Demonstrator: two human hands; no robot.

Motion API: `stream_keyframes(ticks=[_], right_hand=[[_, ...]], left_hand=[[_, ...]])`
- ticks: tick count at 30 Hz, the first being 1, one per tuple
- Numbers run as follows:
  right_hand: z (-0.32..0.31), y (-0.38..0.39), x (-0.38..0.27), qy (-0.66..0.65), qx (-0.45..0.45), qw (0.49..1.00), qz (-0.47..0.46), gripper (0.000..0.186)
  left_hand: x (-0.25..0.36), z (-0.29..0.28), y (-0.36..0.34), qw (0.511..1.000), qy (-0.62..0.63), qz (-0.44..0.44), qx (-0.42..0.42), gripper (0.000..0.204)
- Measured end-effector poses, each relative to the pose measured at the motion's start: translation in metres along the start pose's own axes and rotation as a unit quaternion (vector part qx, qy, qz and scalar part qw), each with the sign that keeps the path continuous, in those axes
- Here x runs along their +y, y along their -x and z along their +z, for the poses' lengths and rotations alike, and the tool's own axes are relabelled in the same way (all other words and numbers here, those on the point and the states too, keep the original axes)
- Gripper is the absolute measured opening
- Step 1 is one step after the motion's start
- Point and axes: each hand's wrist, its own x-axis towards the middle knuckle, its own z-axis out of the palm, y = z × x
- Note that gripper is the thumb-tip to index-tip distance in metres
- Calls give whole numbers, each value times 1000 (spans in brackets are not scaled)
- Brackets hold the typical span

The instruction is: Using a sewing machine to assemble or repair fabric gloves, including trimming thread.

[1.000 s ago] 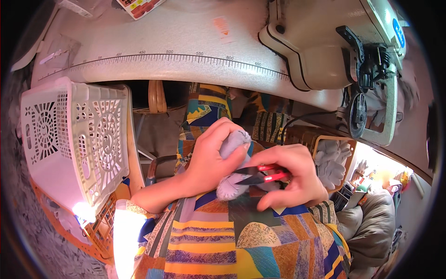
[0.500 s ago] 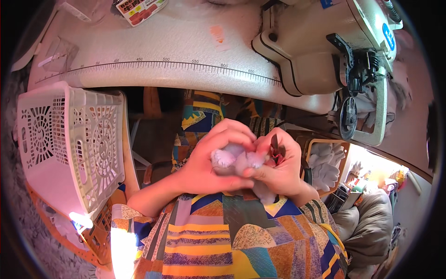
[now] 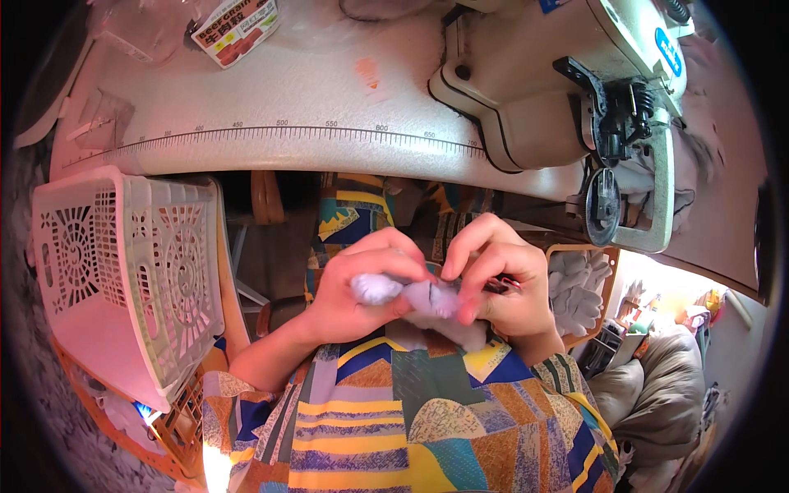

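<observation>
Above the lap of a multicoloured patchwork-print garment (image 3: 444,419), two bare hands are busy with one soft, pale lilac-grey plush piece (image 3: 421,297), held up between them near mid-view. Left hand (image 3: 366,283): fingers curled well in, thumb underneath, firm grip on the plush, one rounded end poking out below those fingers. Right hand (image 3: 505,275): forefinger and thumb bent, tips slightly apart at the other side of the same piece, and one small red-and-black tool (image 3: 504,285), mostly hidden, tucked inside the curl of the other fingers. One short dark line shows on the plush between the hands.

Beyond them, one pale tabletop (image 3: 312,156) with one ruler scale (image 3: 283,133) along its near edge. On it, one cream-coloured sewing machine (image 3: 526,99) to the right and one flat printed packet (image 3: 234,33) to the far left. Three baskets around: one white openwork plastic basket (image 3: 141,279) at left, one orange lattice basket (image 3: 187,419) just below it, and one tan-rimmed basket (image 3: 613,279) at right, heaped with pale grey fabric pieces (image 3: 575,296), too bunched to count.
</observation>
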Motion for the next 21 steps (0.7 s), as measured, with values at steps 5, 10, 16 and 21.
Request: stream_keyframes(ticks=[5,10,16,21], right_hand=[[1,8,3,-209,-10,978,10,30],[0,17,11,-96,42,989,104,55],[3,6,5,189,-2,982,-2,39],[10,8,4,78,1,995,56,21]], left_hand=[[1,-6,5,952,-193,224,78,26],[11,-3,10,856,-414,301,79,23],[10,3,18,764,-543,344,59,17],[8,9,13,817,-468,306,138,25]])
